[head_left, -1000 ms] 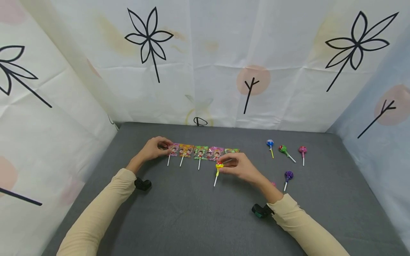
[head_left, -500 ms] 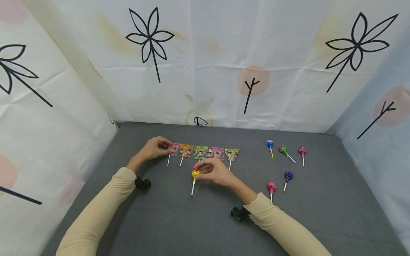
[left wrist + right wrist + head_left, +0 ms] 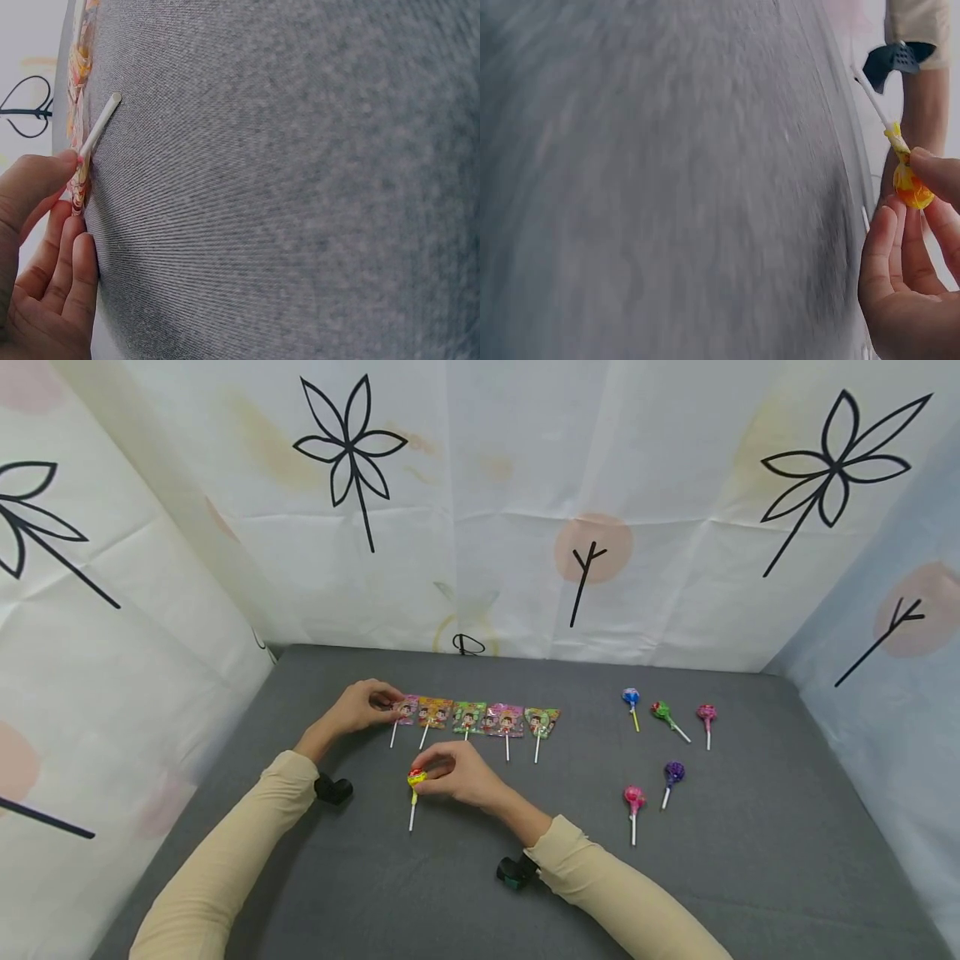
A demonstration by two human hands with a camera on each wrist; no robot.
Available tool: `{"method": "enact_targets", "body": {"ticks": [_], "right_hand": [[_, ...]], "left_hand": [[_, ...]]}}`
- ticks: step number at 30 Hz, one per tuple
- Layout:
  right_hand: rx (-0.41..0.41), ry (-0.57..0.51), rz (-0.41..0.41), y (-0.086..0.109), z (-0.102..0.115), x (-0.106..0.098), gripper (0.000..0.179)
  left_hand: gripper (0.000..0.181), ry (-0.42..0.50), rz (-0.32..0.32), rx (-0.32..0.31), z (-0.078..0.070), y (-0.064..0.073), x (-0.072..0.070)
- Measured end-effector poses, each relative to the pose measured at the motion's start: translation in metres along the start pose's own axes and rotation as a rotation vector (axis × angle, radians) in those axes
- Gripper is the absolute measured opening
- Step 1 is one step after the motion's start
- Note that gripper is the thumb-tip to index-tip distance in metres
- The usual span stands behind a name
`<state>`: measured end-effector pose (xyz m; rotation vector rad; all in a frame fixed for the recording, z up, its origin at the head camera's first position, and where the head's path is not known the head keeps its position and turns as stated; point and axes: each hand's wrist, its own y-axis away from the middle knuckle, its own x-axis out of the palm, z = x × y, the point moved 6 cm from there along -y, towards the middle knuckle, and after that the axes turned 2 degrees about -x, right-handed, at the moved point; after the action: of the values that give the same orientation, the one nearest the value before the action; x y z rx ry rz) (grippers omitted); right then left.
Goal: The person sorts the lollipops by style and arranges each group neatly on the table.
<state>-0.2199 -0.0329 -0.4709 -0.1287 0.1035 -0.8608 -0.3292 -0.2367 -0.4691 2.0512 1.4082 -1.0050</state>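
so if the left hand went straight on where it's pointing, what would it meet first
Beyond the pink lollipop it pinches, the left hand would probably meet the orange lollipop right beside that one first.

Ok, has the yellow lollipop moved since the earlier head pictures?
Yes: the yellow lollipop, in the right hand, has moved left against the row of wrapped lollipops, and slightly lower in the head view.

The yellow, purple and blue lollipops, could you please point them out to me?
Yellow lollipop (image 3: 913, 187), right wrist view, on the wrapped candy.
Purple lollipop (image 3: 675, 772), head view, on the wrapped candy.
Blue lollipop (image 3: 631, 696), head view, on the wrapped candy.
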Motion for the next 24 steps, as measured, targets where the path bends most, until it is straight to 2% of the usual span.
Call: {"method": "enact_targets", "body": {"ticks": [8,12,19,24], "right_hand": [[-0.003,0.079,-0.041,-0.014,-0.005,0.019,0.022],[0.007,0.121,-0.086,-0.02,-0.008,0.024,0.021],[-0.006,0.129,-0.119,-0.025,-0.011,0.031,0.02],[0.011,0.204,-0.144,-0.028,-0.011,0.033,0.019]], "left_hand": [[0.029,0.018,0.002,-0.006,0.003,0.0,0.001],[0.029,0.023,0.001,0.001,0.003,0.0,0.001],[0.029,0.022,0.0,0.015,0.003,-0.001,0.0],[0.03,0.017,0.001,0.016,0.004,-0.002,0.0]]}}
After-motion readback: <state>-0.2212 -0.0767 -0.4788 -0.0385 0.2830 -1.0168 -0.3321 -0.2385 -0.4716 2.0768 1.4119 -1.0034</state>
